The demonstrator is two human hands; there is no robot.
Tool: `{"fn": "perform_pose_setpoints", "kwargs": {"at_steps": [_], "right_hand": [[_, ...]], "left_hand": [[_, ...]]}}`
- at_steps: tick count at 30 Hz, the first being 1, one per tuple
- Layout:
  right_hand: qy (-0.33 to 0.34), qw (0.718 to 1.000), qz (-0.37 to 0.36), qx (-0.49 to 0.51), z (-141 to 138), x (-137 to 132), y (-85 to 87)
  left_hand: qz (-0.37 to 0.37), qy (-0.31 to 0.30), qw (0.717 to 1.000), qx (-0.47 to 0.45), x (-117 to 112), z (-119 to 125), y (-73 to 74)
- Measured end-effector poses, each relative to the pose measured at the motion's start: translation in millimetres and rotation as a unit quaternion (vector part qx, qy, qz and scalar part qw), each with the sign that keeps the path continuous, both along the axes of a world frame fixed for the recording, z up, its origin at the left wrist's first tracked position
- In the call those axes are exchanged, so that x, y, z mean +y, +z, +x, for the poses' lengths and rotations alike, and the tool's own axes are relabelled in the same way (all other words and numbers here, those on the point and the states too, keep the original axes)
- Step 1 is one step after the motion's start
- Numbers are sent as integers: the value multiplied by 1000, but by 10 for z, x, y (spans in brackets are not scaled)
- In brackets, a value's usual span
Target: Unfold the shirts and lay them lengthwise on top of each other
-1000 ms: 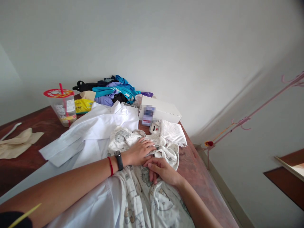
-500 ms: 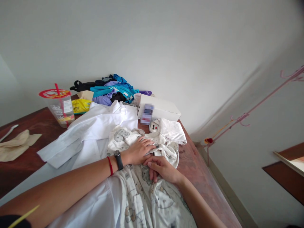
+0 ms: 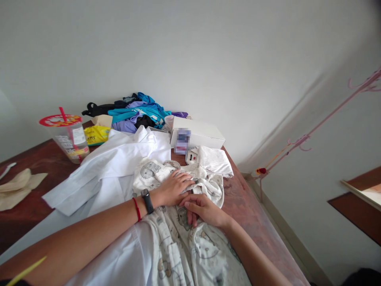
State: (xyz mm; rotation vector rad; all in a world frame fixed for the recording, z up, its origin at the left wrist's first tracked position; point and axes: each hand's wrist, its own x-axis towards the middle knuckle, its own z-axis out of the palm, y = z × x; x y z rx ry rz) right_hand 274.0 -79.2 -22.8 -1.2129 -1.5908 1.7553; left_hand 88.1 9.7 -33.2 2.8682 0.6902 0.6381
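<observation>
A cream garment printed with grey cartoon cats [image 3: 178, 254] lies across the wooden table [image 3: 253, 222], over a white shirt [image 3: 119, 163]. My left hand [image 3: 174, 187], with a black watch and a red cord at the wrist, lies flat on the printed cloth with its fingers stretched out. My right hand [image 3: 202, 208] rests just below it, fingers curled down and pressed together on a fold of the same garment. The two hands touch at the fingertips.
A white box [image 3: 199, 134] and a folded white cloth [image 3: 216, 162] lie beyond the hands. A heap of blue, purple and black clothes [image 3: 139, 113] is at the wall. A plastic cup with red lid and straw [image 3: 70, 137], a yellow packet [image 3: 95, 135] and beige cloth [image 3: 18, 186] sit left.
Both hands stay on the printed garment in nearly the same pose. The view has shifted slightly, so things sit a little further left in the picture.
</observation>
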Motion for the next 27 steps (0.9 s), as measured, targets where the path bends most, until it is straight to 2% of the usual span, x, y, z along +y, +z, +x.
{"fn": "perform_pose_setpoints", "kwargs": {"at_steps": [27], "right_hand": [[1,1000,0,-1,-31,-13,91]], "left_hand": [[-19,-2,1000,11,19,0,-10]]}}
